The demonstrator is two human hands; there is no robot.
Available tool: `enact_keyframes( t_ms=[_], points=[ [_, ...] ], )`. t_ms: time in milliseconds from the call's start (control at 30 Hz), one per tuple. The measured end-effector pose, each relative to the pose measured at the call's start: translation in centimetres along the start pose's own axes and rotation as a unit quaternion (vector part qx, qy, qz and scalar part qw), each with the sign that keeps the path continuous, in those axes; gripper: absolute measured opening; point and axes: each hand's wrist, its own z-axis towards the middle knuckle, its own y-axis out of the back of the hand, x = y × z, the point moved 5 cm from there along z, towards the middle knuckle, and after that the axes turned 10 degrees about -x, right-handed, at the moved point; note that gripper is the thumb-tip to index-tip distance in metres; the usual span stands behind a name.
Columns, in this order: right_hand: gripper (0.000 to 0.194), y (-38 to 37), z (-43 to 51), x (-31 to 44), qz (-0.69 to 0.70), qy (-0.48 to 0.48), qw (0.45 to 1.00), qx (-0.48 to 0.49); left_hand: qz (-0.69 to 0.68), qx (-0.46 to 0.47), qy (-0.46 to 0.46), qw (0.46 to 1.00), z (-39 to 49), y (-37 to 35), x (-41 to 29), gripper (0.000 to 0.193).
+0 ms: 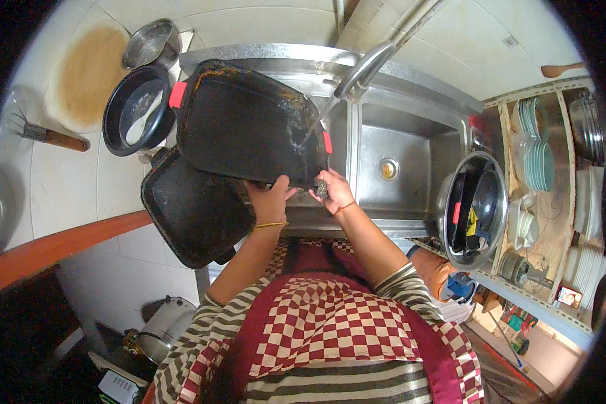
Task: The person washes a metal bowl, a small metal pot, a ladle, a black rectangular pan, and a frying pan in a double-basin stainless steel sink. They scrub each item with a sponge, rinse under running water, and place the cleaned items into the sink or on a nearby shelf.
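A large black roasting pan (252, 126) with red handle grips is tilted over the left sink basin (337, 151). My left hand (268, 197) holds its near rim, thumb on the inner side. In my right hand (336, 191) is a dark metal scouring pad (321, 189), against the pan's near right corner. From the faucet (363, 70) a thin stream of water falls onto the right part of the pan. Pale residue and brownish stains mark its surface. A second black pan (197, 212) lies partly beneath it, left of my left hand.
The right basin (404, 151) has a brass-coloured drain. A steel bowl (500, 202) holding dark pans stands at the sink's right end. At left are a black pot (112, 116) with a white spoon, a metal pot (151, 45) and a whisk-like brush (55, 137). Shelves (560, 202) hold dishes.
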Motion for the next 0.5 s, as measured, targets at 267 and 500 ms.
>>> enact_keyframes(
  t_ms=[267,500],
  points=[
    [0.026,1.0,-1.5,4.4,-0.442,0.425,0.781,-0.116,0.028,-0.008,0.035,0.999,1.2,2.1,-0.7,0.070],
    [0.011,-4.7,2.9,6.9,-0.677,0.523,0.516,-0.035,0.056,0.004,0.045,0.997,0.2,3.5,-2.3,0.061]
  ],
)
